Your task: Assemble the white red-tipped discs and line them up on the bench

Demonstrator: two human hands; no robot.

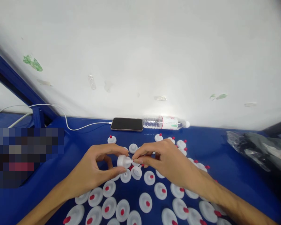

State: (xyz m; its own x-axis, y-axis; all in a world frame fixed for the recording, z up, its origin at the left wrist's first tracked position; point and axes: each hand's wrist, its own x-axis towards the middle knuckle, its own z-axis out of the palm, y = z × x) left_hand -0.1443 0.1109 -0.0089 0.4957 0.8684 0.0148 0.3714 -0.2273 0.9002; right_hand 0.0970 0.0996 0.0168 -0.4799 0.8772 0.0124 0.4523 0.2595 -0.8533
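White caps (144,200) with red tips (147,203) litter the near table (208,150). Above them, left hand (91,172) pinches 1 raised cap (124,161) by its wide base (120,162); right hand (168,159) pinches at its nozzle end (129,161). Probably light, stiff, bit slippery, so I'd grip the base. Phone (126,124) and bottle (170,122) behind.

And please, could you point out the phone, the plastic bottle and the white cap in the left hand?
Phone (126,124): head view, middle of dark screen.
Plastic bottle (168,122): head view, on label.
White cap (122,161): head view, wide end.
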